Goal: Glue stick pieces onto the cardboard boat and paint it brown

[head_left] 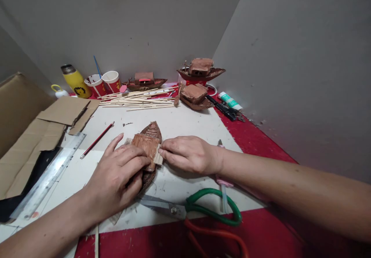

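A small brown model boat (153, 131) lies on the white sheet, its pointed end away from me and a brown roof piece (145, 144) across its middle. My left hand (120, 171) is wrapped over the near left side of the boat and roof, fingers bent onto them. From the right, my right hand (189, 153) pinches a pale ribbed cardboard strip (158, 155) at the roof's right edge. Another pale bit shows at the roof's left edge, partly behind my left fingers.
Large scissors (174, 210) lie close in front, with a glue gun (223, 182) beside them under my right forearm. Ruler (52, 173), pencil (97, 140) and cardboard (26, 146) are left; sticks (142, 99), cups (111, 82), bottle (75, 82) and other boats (199, 72) stand behind.
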Demonstrator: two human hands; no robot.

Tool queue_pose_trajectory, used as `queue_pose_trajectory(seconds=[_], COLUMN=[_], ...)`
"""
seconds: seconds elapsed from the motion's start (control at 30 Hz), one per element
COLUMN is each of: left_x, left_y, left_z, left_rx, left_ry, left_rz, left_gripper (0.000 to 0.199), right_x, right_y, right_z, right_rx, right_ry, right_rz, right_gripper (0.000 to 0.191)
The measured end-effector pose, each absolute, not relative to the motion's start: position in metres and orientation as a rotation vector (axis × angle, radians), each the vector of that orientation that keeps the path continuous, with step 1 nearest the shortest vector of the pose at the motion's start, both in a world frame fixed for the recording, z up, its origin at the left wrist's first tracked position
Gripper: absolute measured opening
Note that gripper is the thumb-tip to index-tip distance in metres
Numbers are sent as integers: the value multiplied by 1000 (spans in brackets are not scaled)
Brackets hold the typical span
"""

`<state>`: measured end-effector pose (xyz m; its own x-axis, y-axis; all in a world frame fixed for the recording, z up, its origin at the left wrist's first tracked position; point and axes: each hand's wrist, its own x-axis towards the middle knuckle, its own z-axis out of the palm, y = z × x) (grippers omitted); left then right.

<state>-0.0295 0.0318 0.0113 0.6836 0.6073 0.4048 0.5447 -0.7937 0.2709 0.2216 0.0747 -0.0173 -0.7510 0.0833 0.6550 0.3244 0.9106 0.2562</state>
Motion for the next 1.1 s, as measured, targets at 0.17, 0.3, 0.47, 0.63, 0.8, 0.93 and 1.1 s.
queue_pose_trajectory(seconds=[0.17,0.3,0.47,0.63,0.8,0.93,1.1], left_x=[-30,-30,-29,-36,-54,-67,-63], left_y=[31,29,26,21,17,21,12], left_z=[11,11,11,17,20,13,3], left_rx=[2754,2746,2733,2590,1881,1220,625], left_ry=[960,937,926,942,1372,1340,1359], left_rz=[736,735,696,940,1346,1460,1296], left_gripper=[28,30,32,30,15,15,30], right_x=[221,226,239,248,246,237,209], right_y=[75,72,63,47,22,10,4], right_z=[-16,-14,-9,-6,1,6,9], right_rx=[-319,-331,-399,-574,-1000,-1183,-1323], right_ry=[-2434,-2492,-2492,-2368,-2021,-1454,-814], right_rz=[-436,-442,-453,-311,377,1326,1821], right_gripper=[16,15,18,16,14,21,24])
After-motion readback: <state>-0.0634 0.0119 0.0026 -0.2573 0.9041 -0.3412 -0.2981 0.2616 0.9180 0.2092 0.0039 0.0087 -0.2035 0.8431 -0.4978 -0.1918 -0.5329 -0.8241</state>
